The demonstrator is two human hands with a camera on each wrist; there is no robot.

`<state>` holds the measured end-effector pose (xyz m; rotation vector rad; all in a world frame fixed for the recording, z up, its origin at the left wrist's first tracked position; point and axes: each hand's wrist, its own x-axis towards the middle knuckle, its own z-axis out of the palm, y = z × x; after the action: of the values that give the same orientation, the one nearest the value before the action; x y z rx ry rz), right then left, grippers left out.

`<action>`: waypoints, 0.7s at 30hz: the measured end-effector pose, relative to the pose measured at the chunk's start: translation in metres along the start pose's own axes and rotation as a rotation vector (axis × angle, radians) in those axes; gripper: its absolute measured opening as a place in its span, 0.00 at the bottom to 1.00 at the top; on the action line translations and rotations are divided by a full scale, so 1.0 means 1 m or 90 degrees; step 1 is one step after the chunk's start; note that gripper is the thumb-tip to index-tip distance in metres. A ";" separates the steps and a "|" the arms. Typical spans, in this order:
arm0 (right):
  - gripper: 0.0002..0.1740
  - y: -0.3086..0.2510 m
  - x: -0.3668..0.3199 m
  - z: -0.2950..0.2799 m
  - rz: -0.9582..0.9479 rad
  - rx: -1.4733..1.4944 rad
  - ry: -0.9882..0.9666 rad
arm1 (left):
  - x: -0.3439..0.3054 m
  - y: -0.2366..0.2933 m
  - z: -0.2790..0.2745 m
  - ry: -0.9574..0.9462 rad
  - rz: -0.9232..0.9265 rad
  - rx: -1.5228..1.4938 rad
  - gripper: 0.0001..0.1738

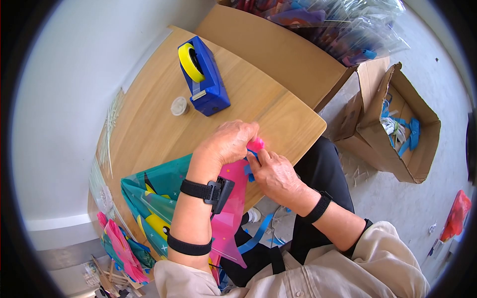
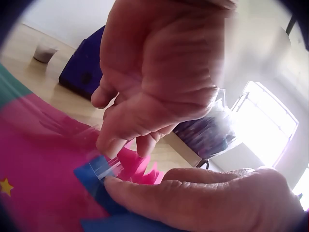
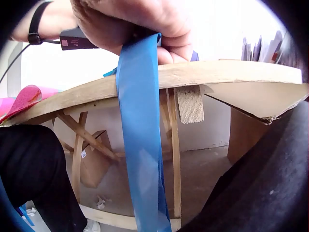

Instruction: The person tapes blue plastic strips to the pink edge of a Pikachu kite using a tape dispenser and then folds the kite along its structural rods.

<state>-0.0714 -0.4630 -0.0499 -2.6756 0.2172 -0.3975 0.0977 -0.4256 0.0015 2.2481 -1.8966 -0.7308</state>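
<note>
On a pink and green printed plastic sheet, the left hand pinches the bunched pink corner at the table edge. Close beside it, the right hand grips a blue strip, which hangs below the tabletop in the right wrist view. Clear tape lies over the blue strip's end against the pink plastic, with a fingertip of the right hand on the blue. The left hand's palm partly hides the pinched part.
A blue tape dispenser with yellow tape and a small clear cup stand on the wooden table. White sticks lie along the wall. An open box holds blue strips; bagged items fill another box behind.
</note>
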 end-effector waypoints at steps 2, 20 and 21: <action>0.22 0.000 0.000 0.000 0.001 -0.006 -0.010 | 0.000 0.001 0.002 0.000 -0.004 0.015 0.10; 0.19 0.001 0.000 0.000 0.001 0.004 -0.023 | -0.005 0.011 0.006 0.009 -0.035 0.090 0.18; 0.19 0.001 0.000 0.000 0.002 0.004 -0.023 | -0.004 0.010 0.007 0.014 -0.035 0.098 0.18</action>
<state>-0.0716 -0.4637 -0.0501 -2.6733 0.2092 -0.3480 0.0852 -0.4219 0.0002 2.3966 -1.9509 -0.5817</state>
